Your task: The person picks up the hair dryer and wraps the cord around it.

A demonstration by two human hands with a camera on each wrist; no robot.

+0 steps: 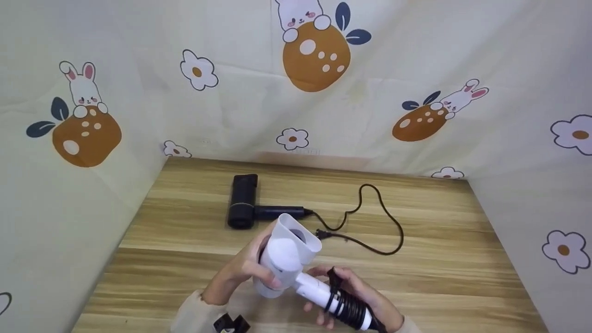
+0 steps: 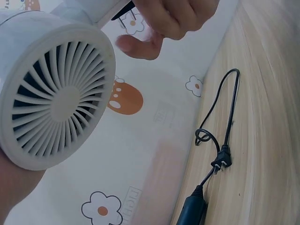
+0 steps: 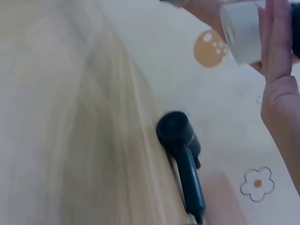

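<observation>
A white hair dryer point(image 1: 281, 254) is held up above the table, tilted, its flared nozzle facing up and away. My left hand point(image 1: 249, 266) grips its barrel, thumb across the near side. Around the handle lies my right hand point(image 1: 367, 293), with fingers showing on both sides of it. A black cord point(image 1: 349, 310) is wound in tight coils about this handle. The left wrist view shows the round slatted grille point(image 2: 65, 103) at the dryer's rear. Part of the white barrel point(image 3: 243, 35) appears beside the right hand in the right wrist view.
Farther back on the wood-grain table point(image 1: 185, 263) lies a black hair dryer point(image 1: 243, 201). Its loose black cord point(image 1: 401, 231) loops to the right, with the plug point(image 1: 322, 234) near the handle's end. Patterned cloth point(image 1: 240, 115) encloses the back and sides.
</observation>
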